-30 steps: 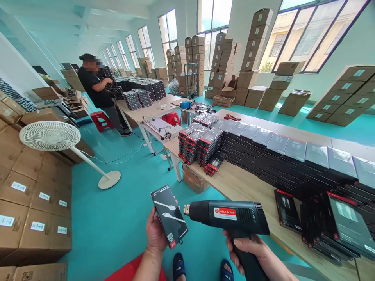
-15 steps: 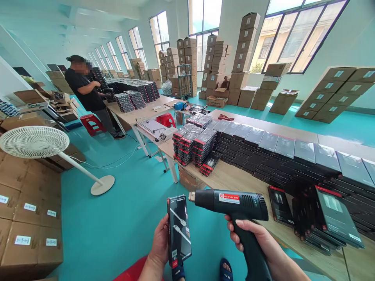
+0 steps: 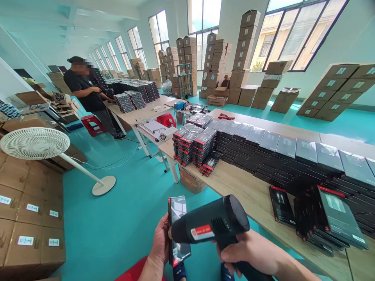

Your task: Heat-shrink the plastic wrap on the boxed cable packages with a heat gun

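Note:
My left hand [image 3: 159, 242] grips a slim black box [image 3: 178, 205] by its left edge, holding it upright above the floor. White cable connectors were printed on its front, now largely covered by the heat gun. My right hand [image 3: 246, 253] is wrapped round the handle of a black heat gun [image 3: 218, 218] with a red and white label. The gun's barrel points left and lies across the front of the box. Its nozzle tip is mostly hidden, and I cannot tell whether it touches the box.
Long rows of black boxes [image 3: 271, 140] stand on the wooden table [image 3: 234, 177], with wrapped stacks [image 3: 195, 142] at its near left end. Another pile [image 3: 336, 214] is at the right. A white fan [image 3: 35, 143] and cartons [image 3: 32, 214] stand left. A person [image 3: 84, 93] stands at a farther table.
The heat gun has swung left and down, from beside the box to across its front, its rear turning toward me. The far person's arms have moved toward the table.

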A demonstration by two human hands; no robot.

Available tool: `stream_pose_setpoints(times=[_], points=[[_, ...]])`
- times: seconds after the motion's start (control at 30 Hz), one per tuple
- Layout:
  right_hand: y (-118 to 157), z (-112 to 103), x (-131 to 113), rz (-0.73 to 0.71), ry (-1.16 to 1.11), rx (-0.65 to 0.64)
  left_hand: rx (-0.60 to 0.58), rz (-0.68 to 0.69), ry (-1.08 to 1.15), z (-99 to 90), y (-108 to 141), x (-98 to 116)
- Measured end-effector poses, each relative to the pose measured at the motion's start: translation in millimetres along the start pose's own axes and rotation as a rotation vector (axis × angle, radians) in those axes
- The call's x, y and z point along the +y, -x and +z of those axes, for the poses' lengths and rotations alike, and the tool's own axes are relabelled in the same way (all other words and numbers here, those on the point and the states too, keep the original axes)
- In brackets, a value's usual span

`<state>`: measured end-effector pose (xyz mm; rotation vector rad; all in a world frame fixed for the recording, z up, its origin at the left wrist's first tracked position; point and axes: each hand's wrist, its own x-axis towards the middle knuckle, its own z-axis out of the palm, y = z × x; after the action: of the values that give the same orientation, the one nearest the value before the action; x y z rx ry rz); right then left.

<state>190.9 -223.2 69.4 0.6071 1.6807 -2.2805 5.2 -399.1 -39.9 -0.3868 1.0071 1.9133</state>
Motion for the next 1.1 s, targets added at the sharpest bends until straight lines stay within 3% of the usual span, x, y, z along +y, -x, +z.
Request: stream_pose_setpoints(times=[0.07,0.17,0.33,0.5,0.67,0.8,0.97,1.1], points=[[-0.1,2.1,-8.9,-0.012,0.168,0.036,0.002,0.012,0.012,-0.8,-1.3,3.6],[-3.5,6.8,-22.4,-0.092,0.115,0.171,0.002,-0.026,0.006,-1.8,-2.6,7.5],[-4.2,8.4,-33.7,-0.01,0.357,-0.071,0.03,0.006,0.028,0.5,-1.4,11.1],[-9.7,-0.2,-28.0,-0.097,0.22,0.204,0.006,-0.026,0.021,-4.6,-2.8,10.3],[-10.5,9.1,-36.5,-0.016,0.258,-0.034,0.001,0.023,0.018,-10.6,-3.8,7.4],[-20.7,12.5,-42.6,-0.092,0.059,0.206,-0.022,-0.017,-0.02,-11.9,-3.3,8.4],[-31.4,1.9,-42.0,-0.044,-0.044,0.145,-0.042,0.007,-0.004,-17.4,-5.5,10.8],[-34.9,-5.4,-38.8,-0.036,-0.008,0.363,-0.066,0.011,0.017,-19.7,-6.1,12.1]])
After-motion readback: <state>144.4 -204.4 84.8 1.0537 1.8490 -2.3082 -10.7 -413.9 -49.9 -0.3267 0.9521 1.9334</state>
